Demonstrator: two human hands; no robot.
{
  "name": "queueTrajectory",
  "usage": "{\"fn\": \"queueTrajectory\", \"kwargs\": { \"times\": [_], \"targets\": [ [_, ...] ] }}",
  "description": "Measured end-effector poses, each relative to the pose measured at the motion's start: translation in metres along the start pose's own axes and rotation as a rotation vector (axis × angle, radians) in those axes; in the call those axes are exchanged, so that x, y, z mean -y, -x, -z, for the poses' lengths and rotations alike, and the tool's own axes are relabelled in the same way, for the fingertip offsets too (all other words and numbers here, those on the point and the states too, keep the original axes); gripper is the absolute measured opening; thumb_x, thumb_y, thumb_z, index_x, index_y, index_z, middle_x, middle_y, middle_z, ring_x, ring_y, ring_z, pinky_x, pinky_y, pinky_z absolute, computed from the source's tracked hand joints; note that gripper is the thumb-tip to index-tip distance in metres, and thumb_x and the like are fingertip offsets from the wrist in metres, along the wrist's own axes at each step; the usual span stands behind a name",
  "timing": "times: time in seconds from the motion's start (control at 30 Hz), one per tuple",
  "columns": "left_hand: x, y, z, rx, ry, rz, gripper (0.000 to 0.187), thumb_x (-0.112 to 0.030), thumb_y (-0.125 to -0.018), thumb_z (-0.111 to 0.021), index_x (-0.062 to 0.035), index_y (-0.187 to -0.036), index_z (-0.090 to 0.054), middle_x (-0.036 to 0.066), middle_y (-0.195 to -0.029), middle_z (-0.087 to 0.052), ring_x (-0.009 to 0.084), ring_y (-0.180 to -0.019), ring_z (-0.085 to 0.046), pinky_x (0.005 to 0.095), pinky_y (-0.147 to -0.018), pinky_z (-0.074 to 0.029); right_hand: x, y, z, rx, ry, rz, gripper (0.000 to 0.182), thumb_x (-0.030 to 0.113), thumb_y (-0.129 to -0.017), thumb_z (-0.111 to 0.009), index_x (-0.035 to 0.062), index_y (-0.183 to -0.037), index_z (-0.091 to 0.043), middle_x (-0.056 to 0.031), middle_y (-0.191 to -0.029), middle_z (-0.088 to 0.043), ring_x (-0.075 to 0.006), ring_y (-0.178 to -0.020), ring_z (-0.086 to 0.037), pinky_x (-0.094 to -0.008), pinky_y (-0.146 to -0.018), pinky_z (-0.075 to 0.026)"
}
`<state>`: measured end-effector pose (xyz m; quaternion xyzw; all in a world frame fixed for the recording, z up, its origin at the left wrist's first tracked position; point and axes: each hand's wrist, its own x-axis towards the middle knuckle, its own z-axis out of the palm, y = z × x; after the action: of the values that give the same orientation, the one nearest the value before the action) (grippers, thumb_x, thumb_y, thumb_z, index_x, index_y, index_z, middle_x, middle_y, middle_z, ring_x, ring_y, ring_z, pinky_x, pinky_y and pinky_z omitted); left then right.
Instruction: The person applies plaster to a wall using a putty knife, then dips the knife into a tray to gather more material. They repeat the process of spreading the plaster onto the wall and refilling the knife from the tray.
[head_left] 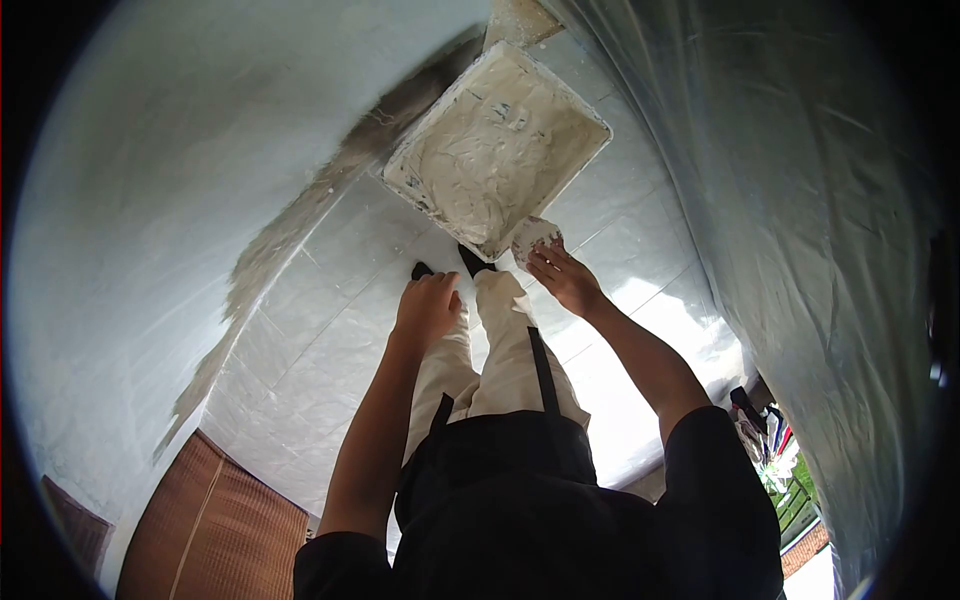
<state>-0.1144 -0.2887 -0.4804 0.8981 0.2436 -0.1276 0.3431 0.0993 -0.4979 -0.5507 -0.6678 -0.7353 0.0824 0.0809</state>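
A rectangular tub (598, 130) with a pale rim sits on the floor ahead of my feet, and creamy, plaster-like paste (490, 150) is spread lumpily inside it. At its near right corner, my right hand (568, 280) is closed on a roundish piece caked in the same pale paste (537, 238); its kind is hidden under the coating. My left hand (430, 302) hangs over my trouser leg, back of the hand up, fingers loosely bent and thumb apart. Nothing shows in it.
To the left stands a pale wall (180, 200) with a darker, unpainted-looking strip (290, 220) along its foot. Sheeting (320, 270) covers the floor. Clear plastic (800, 250) hangs at the right. A brown woven blind (215, 520) is at lower left, and assorted items (775, 445) are at lower right.
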Motion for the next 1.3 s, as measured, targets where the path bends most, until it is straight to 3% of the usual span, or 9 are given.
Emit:
{"fn": "queueTrajectory", "kwargs": {
  "times": [0.23,0.3,0.33,0.4,0.5,0.7,0.93,1.13,1.3],
  "targets": [
    [0.007,-0.001,-0.004,-0.004,-0.018,0.009,0.028,-0.017,-0.085,-0.055,-0.0068,-0.110,-0.059,0.010,-0.099,-0.066,0.0296,-0.091,-0.063,0.0443,-0.078,-0.048,0.018,-0.005,0.049,-0.151,-0.147,-0.167,0.030,0.004,-0.081,-0.060,0.0029,-0.111,-0.065,-0.0110,-0.116,-0.064,-0.0260,-0.112,-0.060,-0.0396,-0.098,-0.049],
    [0.007,-0.001,-0.006,-0.007,-0.021,0.012,0.027,-0.017,-0.085,-0.055,-0.0067,-0.110,-0.059,0.011,-0.099,-0.066,0.0297,-0.091,-0.063,0.0444,-0.078,-0.048,0.026,-0.021,0.050,-0.292,-0.682,-0.962,0.021,0.002,-0.090,-0.056,-0.0001,-0.110,-0.065,-0.0138,-0.116,-0.065,-0.0260,-0.104,-0.065,-0.0368,-0.088,-0.052],
    [0.005,-0.001,-0.005,0.004,-0.019,0.017,0.027,-0.017,-0.085,-0.055,-0.0070,-0.110,-0.059,0.010,-0.099,-0.066,0.0295,-0.091,-0.063,0.0443,-0.078,-0.048,0.019,-0.024,0.033,-0.370,-0.794,-1.136,0.021,0.009,-0.098,-0.051,-0.0026,-0.111,-0.062,-0.0146,-0.110,-0.066,-0.0204,-0.094,-0.067,-0.0304,-0.079,-0.053],
    [0.003,-0.001,-0.007,0.018,-0.023,0.018,0.027,-0.017,-0.085,-0.055,-0.0072,-0.110,-0.059,0.010,-0.099,-0.066,0.0293,-0.091,-0.063,0.0442,-0.078,-0.048,0.004,-0.037,0.019,-0.548,-1.435,-1.331,0.022,0.010,-0.097,-0.052,-0.0035,-0.113,-0.058,-0.0123,-0.104,-0.066,-0.0164,-0.091,-0.065,-0.0304,-0.081,-0.053],
    [0.001,-0.001,-0.012,-0.015,0.005,-0.003,0.028,-0.013,-0.081,-0.060,-0.0043,-0.108,-0.060,0.013,-0.095,-0.066,0.0316,-0.090,-0.062,0.0456,-0.080,-0.047,-0.005,-0.043,-0.023,-0.822,-1.788,-1.300,0.020,0.007,-0.095,-0.053,-0.0048,-0.111,-0.057,-0.0092,-0.097,-0.064,-0.0164,-0.080,-0.065,-0.0319,-0.071,-0.057],
    [0.003,0.003,-0.012,-0.005,-0.004,-0.015,0.028,-0.013,-0.080,-0.060,-0.0045,-0.107,-0.060,0.012,-0.092,-0.066,0.0316,-0.088,-0.062,0.0456,-0.078,-0.048,-0.001,-0.032,-0.052,-0.756,-1.815,-1.447,0.024,0.010,-0.097,-0.051,-0.0043,-0.116,-0.054,-0.0117,-0.107,-0.062,-0.0202,-0.093,-0.065,-0.0338,-0.084,-0.055],
    [0.004,0.000,-0.006,0.074,-0.057,0.032,0.028,-0.018,-0.086,-0.057,-0.0079,-0.112,-0.059,0.009,-0.102,-0.067,0.0275,-0.095,-0.062,0.0429,-0.081,-0.048,0.016,0.003,0.000,-0.773,-1.706,-1.624,0.025,0.009,-0.095,-0.053,-0.0042,-0.117,-0.055,-0.0122,-0.106,-0.062,-0.0194,-0.093,-0.065,-0.0331,-0.083,-0.055],
    [0.004,-0.005,-0.010,-0.039,0.021,-0.022,0.028,-0.013,-0.081,-0.060,-0.0038,-0.107,-0.060,0.014,-0.093,-0.066,0.0320,-0.088,-0.063,0.0461,-0.078,-0.048,-0.006,-0.057,0.045,-0.594,-1.071,-1.226,0.021,0.009,-0.093,-0.057,-0.0038,-0.109,-0.060,-0.0090,-0.094,-0.069,-0.0155,-0.083,-0.067,-0.0295,-0.074,-0.054],
    [0.004,-0.011,-0.003,-0.070,0.025,-0.024,0.029,-0.012,-0.080,-0.060,-0.0029,-0.107,-0.060,0.014,-0.093,-0.066,0.0319,-0.088,-0.063,0.0457,-0.078,-0.048,-0.047,-0.127,0.029,-0.569,-0.564,-0.944,0.018,0.010,-0.088,-0.060,0.0004,-0.104,-0.062,-0.0170,-0.084,-0.070,-0.0306,-0.075,-0.070,-0.0383,-0.070,-0.054]
  ]
}}
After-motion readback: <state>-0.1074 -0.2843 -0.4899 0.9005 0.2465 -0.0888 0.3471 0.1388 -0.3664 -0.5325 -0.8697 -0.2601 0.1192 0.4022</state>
